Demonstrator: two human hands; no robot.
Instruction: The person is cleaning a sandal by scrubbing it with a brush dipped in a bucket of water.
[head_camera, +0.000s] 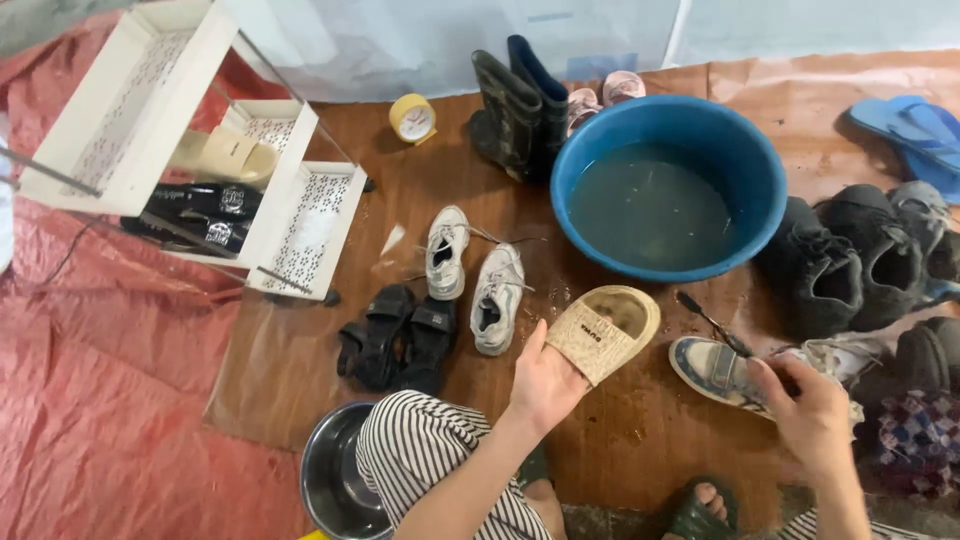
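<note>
Gripping a beige slide (603, 330) by its heel, the left hand (543, 385) tilts it above the floor (620, 440), just before the blue basin (668, 185). The right hand (810, 415) has its fingers curled on a dark brush (712, 320) over a sneaker (715, 368). White sneakers (470, 270) lie left of the slide.

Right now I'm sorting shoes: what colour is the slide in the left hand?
Beige slide, head view.

The steel bowl (335, 480) (half behind a striped knee) runs off the bottom edge.
</note>
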